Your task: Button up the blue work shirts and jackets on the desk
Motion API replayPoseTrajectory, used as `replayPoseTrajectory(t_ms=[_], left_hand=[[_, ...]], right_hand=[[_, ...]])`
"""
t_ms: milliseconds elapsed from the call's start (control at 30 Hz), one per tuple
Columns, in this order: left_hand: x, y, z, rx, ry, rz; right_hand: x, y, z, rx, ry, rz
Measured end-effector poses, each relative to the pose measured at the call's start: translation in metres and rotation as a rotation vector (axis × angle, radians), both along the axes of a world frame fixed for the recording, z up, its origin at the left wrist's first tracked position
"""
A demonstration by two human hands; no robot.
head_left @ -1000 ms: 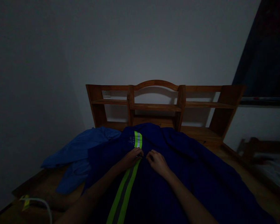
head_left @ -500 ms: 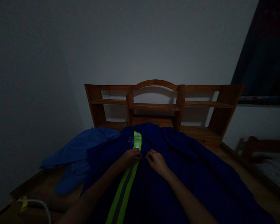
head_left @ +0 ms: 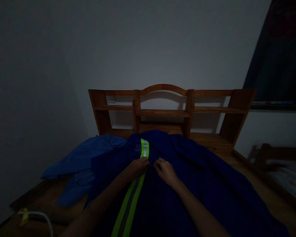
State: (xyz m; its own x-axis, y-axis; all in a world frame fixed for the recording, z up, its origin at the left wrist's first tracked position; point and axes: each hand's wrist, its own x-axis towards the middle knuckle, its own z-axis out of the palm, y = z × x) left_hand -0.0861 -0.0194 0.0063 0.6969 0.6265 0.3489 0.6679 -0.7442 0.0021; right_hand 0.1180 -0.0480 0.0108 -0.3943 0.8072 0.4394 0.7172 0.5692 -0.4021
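Observation:
A dark blue jacket [head_left: 180, 158] lies spread out in front of me, with a yellow-green and silver reflective strip [head_left: 144, 147] running down it. My left hand [head_left: 139, 165] is closed at the strip, its fingers curled in a pinch on the jacket. Just to the right, my right hand [head_left: 164, 170] also has its fingers curled in against the dark blue cloth. A small gap separates the two hands. Small printed marks [head_left: 137, 148] sit left of the strip. Dim light hides what exactly lies between the fingertips.
A wooden shelf unit [head_left: 162, 113] stands behind the jacket against the wall. Lighter blue clothing [head_left: 81, 158] lies at the left on the wooden surface [head_left: 46, 194]. A pale cable [head_left: 39, 213] with a yellow tag is at the lower left. A dark window [head_left: 278, 56] is at the right.
Both hands keep nearly the same place and curled shape. The view has shifted very slightly; the jacket looks unmoved.

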Motion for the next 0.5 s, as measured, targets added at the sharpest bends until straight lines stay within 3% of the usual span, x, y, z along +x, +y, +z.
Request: replayPoseTrajectory(t_ms=[200,500], left_hand=[[-0.0012,0.0004,-0.0017,-0.03,-0.028,-0.082],[0.0034,-0.0066,0.003,0.003,-0.052,-0.062]], right_hand=[[-0.0009,-0.0007,-0.0021,0.019,0.02,-0.008],[-0.001,0.0012,-0.003,0.047,0.041,-0.028]])
